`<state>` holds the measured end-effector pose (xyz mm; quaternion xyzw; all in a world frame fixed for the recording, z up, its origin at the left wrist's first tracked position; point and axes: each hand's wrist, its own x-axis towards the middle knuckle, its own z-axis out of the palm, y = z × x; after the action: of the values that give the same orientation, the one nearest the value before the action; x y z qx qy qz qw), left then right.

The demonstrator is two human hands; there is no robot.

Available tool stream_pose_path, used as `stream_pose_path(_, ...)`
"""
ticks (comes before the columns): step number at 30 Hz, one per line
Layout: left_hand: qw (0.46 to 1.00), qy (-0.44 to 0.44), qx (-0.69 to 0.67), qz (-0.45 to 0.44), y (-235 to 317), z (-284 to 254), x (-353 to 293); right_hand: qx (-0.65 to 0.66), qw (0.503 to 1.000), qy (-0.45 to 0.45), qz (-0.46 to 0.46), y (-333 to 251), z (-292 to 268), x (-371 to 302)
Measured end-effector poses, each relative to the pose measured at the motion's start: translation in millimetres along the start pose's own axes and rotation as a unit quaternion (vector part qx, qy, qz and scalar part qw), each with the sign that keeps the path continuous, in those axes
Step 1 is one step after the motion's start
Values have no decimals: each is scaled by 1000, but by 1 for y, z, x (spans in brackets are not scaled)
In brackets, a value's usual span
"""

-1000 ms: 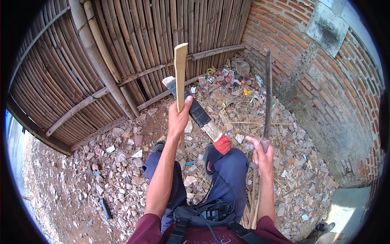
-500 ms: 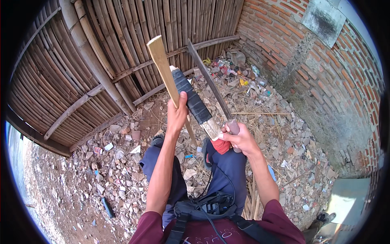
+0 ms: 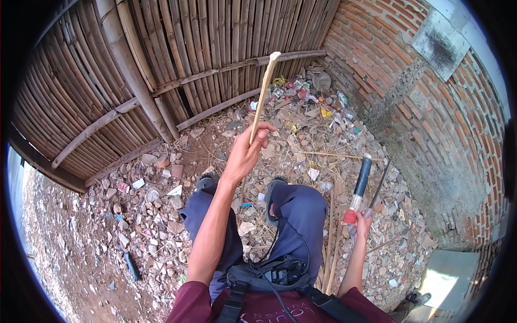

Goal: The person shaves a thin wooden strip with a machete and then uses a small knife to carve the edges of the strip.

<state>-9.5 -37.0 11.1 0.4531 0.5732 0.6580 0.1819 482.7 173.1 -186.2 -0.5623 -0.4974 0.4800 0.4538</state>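
Over rubble [image 3: 156, 212]: left hand [image 3: 245, 154] is gripping split-bamboo strip [image 3: 263, 97]; right hand [image 3: 363, 226] is clasping taped wooden baton [image 3: 363, 176] and machete [image 3: 379, 184], ideally angling edge away from trousered knee [image 3: 304, 203].

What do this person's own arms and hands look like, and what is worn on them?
The left hand and right hand show no gloves, and I see no watch or bracelet. Plain maroon sleeves end above bare forearms. No cable is visible along either forearm.
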Motion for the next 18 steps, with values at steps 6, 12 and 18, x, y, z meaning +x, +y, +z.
stream_pose_path(6,999,-46,13,7,3,-16,-6,-283,925,138,213,187,-129,-52)
stream_pose_path(12,998,-52,-40,7,-2,-9,0,-331,867,239,287,284,-249,-112)
stream_pose_path(18,990,11,-136,42,12,0,-1,-328,805,402,288,264,-234,-115)
